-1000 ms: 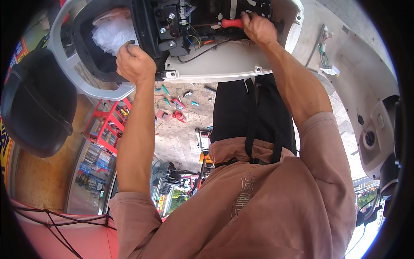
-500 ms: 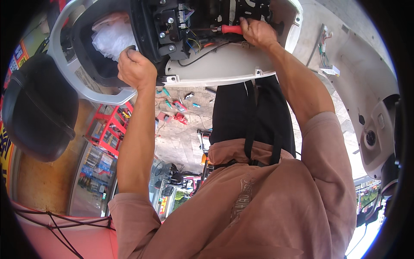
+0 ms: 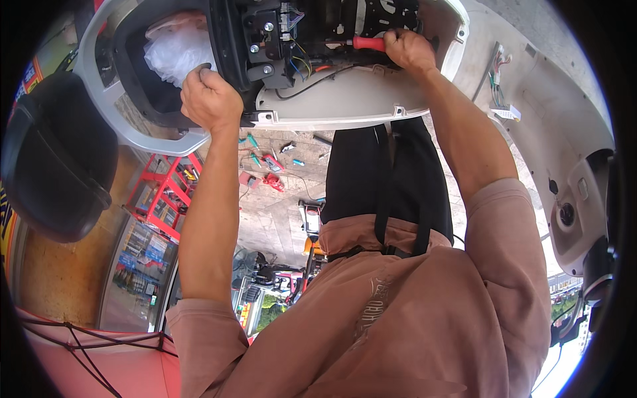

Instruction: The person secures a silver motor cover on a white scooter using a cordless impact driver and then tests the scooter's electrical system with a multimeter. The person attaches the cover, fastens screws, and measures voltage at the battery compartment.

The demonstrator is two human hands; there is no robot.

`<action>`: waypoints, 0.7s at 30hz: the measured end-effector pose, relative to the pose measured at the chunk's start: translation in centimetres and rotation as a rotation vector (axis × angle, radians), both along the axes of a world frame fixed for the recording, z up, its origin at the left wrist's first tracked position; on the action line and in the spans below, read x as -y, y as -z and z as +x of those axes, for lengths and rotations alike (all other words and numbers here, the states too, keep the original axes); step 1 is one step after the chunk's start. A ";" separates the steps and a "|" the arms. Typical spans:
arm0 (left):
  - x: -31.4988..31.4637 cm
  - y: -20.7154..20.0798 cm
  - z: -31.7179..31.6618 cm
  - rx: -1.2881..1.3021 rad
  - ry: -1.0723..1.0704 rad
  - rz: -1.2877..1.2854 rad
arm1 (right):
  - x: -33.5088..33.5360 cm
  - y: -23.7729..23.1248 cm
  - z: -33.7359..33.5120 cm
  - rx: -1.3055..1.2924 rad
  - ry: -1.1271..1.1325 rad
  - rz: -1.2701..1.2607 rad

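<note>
My right hand point(image 3: 410, 50) is closed around the red handle of a screwdriver point(image 3: 369, 44). The shaft points left into the open, pale scooter body point(image 3: 345, 106), toward a black bracket point(image 3: 271, 50) with bolts and wires. Its tip is hard to make out among the dark parts. At the left, my left hand point(image 3: 211, 99) is closed at the near rim of a black storage compartment point(image 3: 149, 109), its fingertips partly hidden. A crumpled translucent plastic bag point(image 3: 178, 56) lies in that compartment, just beyond the hand.
Thin wires and a black cable point(image 3: 312, 87) run through the body. A black seat point(image 3: 60, 159) stands at the left, above a red tool rack point(image 3: 159, 196). Several tools and a red meter point(image 3: 272, 162) lie on the paving. A beige panel point(image 3: 551, 119) with loose wires stands at the right.
My right hand and the screwdriver have shifted slightly right, away from the bracket. My left hand keeps its place at the compartment rim. The whole view has shifted a little.
</note>
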State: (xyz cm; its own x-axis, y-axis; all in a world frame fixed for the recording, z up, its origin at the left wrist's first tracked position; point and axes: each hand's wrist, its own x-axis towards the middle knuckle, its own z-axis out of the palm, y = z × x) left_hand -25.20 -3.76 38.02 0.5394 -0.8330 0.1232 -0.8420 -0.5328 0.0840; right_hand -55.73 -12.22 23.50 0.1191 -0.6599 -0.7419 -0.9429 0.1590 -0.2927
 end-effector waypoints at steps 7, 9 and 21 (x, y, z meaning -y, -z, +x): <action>0.1 0.0 0.0 -0.007 -0.008 0.006 | -1.4 2.7 -0.7 0.070 -0.338 -0.207; 0.1 -0.1 -0.1 -0.001 -0.010 0.007 | -1.5 3.0 -0.7 0.071 -0.366 -0.235; 0.0 0.2 0.2 -0.006 0.006 -0.027 | -1.2 2.4 0.2 0.064 -0.178 -0.124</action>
